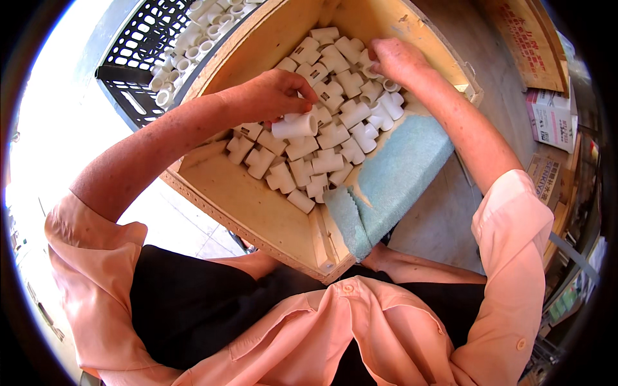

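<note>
A wooden box (239, 215) stands before me, holding a heap of white plastic pipe tees (327, 161). Over the left part of the heap, my left hand (273, 96) is closed on a white pipe tee (295, 126), raised a little above the others, its round open end facing right. At the far right edge of the heap rests my right hand (398, 61), fingers curled in beside a white fitting; what they grip, if anything, is hidden. A light blue cloth (409, 170) drapes over the box's right near part.
Beyond the box at left, a black slotted crate (138, 61) holds more white fittings (187, 55). To the right stand a wooden panel (528, 42), a white carton (552, 116) and a brown carton (544, 175). My legs are beneath the box's near corner.
</note>
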Available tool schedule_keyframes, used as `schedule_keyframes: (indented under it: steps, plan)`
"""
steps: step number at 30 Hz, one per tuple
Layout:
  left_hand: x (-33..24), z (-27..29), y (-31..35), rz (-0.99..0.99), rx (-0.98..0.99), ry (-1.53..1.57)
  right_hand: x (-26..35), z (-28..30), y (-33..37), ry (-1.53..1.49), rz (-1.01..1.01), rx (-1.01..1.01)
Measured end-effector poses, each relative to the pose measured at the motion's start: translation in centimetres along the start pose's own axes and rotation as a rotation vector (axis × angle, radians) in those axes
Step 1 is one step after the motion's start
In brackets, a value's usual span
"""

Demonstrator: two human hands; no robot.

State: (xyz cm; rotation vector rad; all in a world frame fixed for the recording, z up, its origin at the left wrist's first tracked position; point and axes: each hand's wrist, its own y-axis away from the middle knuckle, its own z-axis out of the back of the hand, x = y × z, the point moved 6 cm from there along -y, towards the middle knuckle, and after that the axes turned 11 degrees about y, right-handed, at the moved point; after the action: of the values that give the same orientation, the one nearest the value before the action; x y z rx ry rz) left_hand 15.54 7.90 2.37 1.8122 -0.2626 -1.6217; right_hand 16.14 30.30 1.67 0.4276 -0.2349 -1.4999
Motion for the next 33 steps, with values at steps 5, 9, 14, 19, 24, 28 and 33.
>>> schedule_keyframes:
  steps: [5,9,14,19,24,28,33]
  plan:
    - [0.6,-0.4,0.1,0.005,0.022,0.020,0.8,-1.1,0.0,0.056,-0.052,0.044]
    - [0.9,-0.5,0.0,0.019,0.029,0.018,0.3,-1.6,0.1,0.062,-0.096,0.058]
    - [0.6,-0.2,0.1,0.022,-0.012,0.004,0.4,0.6,0.2,-0.042,-0.117,0.149]
    - [0.0,-0.1,0.2,0.042,-0.120,0.147,3.0,1.2,0.5,-0.501,0.099,0.306]
    - [0.3,-0.2,0.3,0.036,-0.171,0.268,8.5,1.6,3.5,-0.832,0.293,0.518]
    - [1.7,-1.0,0.0,0.042,-0.103,0.225,10.6,-0.9,4.8,-0.936,0.324,0.631]
    - [1.7,-1.7,0.5,0.040,-0.070,0.148,11.7,-1.8,5.7,-1.005,0.302,0.680]
